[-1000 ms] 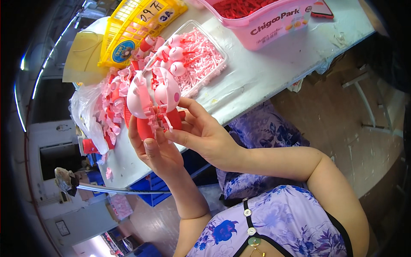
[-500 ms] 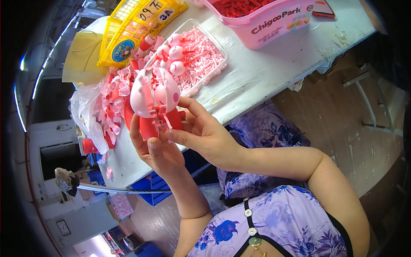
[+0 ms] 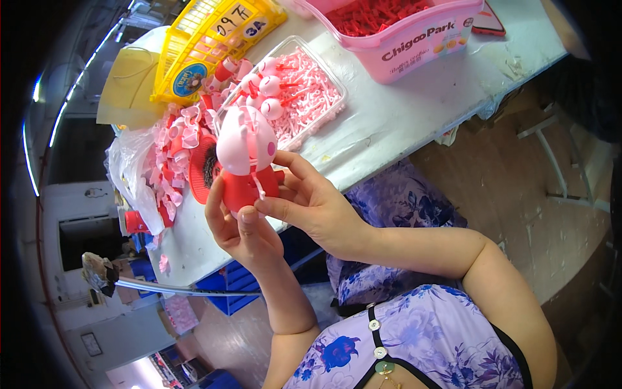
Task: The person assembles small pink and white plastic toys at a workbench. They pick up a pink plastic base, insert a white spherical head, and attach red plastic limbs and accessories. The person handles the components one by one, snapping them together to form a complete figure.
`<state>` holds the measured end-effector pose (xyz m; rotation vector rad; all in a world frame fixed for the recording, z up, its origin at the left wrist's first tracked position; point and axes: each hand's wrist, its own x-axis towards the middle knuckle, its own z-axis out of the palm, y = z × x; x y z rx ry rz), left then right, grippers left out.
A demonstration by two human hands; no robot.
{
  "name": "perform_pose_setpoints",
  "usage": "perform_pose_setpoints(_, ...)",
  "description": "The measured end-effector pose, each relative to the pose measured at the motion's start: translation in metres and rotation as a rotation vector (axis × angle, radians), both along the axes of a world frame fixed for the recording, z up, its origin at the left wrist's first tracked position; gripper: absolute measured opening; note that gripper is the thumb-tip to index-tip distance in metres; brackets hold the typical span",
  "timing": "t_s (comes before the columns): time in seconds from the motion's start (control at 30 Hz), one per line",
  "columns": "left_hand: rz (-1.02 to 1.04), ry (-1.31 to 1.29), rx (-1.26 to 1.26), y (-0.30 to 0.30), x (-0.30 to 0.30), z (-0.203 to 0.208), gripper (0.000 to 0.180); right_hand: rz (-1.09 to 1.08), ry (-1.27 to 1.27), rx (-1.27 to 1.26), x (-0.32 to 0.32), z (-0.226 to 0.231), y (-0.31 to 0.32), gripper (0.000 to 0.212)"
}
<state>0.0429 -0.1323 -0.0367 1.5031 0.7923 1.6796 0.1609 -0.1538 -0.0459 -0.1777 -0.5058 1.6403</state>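
Upright above the table edge is a plastic toy figure (image 3: pixel 243 189) with a pink head and a red body. Its two halves meet along a seam down the head, where a narrow gap shows. My left hand (image 3: pixel 245 235) grips the red body from the left and below, thumb in front. On the other side, my right hand (image 3: pixel 308 202) pinches the body between thumb and fingers. A thin pale pink piece (image 3: pixel 259 187) sticks out at the front, just above my right thumb. Behind the toy lies a heap of pink and red plastic parts (image 3: pixel 173 146).
Behind the toy stands a clear tray (image 3: pixel 338 104) of small pink pieces, with several pink heads (image 3: pixel 269 86) at its left. A yellow basket (image 3: pixel 188 48) is at the far left, a pink tub (image 3: pixel 395 58) far right. A red round container (image 3: pixel 196 170) sits beside the heap.
The toy's two halves, spread apart with inner parts showing before, have come together. Both hands have drawn closer to each other around the body.
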Motion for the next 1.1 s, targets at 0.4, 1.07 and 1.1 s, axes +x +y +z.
perform_pose_setpoints(0.4, 0.208, 0.25, 0.147, -0.01, 0.017, 0.002, 0.044, 0.116, 0.146, -0.068, 0.008, -0.007, 0.003, 0.06)
perform_pose_setpoints(1.07, 0.156, 0.752, 0.3, -0.012, 0.023, 0.022, 0.044, 0.095, 0.226, -0.145, 0.022, -0.005, -0.009, 0.06)
perform_pose_setpoints(1.1, 0.187, 0.791, 0.327, -0.014, 0.026, 0.026, 0.046, 0.097, 0.223, -0.139, 0.022, -0.006, -0.008, 0.059)
